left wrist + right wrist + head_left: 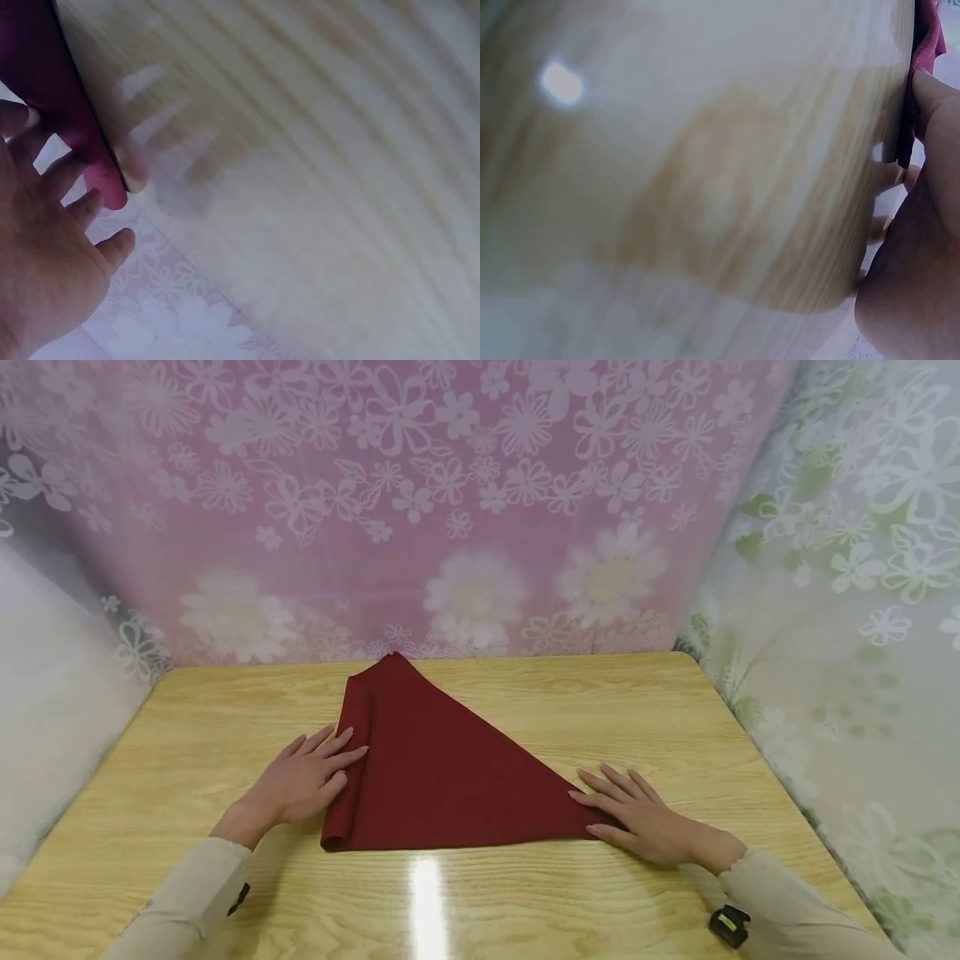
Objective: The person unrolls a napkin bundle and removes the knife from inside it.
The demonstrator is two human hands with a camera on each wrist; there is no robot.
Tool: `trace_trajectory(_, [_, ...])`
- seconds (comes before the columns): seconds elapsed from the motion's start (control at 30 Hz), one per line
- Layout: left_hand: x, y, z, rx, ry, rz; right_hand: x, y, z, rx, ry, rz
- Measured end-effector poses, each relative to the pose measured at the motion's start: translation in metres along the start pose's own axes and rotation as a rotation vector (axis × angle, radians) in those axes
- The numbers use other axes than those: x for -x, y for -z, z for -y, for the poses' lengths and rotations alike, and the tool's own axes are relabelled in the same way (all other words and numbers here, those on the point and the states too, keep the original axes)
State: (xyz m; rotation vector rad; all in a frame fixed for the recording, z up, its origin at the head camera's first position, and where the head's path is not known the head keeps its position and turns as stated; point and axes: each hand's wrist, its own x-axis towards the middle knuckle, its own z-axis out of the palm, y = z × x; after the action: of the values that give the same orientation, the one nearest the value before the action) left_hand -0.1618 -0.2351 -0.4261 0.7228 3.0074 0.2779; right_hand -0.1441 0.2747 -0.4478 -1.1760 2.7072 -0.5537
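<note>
A dark red cloth point(457, 777) lies on the wooden table, spread as a triangle with its left edge rolled into a tube. My left hand point(300, 781) rests on that roll, fingers extended across it. In the left wrist view the left hand point(52, 232) has its fingers spread beside the red roll point(79, 120). Over the cloth's right corner lies my right hand point(648, 818), fingers straight and slightly spread, covering the tip. The right wrist view catches the right hand point(915, 247) at its edge, thumb against the red cloth point(928, 45).
The wooden table point(187, 718) has light grain and a bright reflection near its front. A pink floral curtain point(420, 543) hangs behind it, and a pale floral curtain point(847, 610) runs along the right side. Dark devices sit at both wrists, one a black device point(729, 927).
</note>
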Motion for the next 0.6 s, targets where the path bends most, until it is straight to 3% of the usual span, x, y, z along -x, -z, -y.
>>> trace_trajectory(0.6, [0.0059, -0.0088, -0.0016, -0.035, 0.008, -0.028, 0.001, 0.0007, 0.0011, -0.021, -0.028, 0.001])
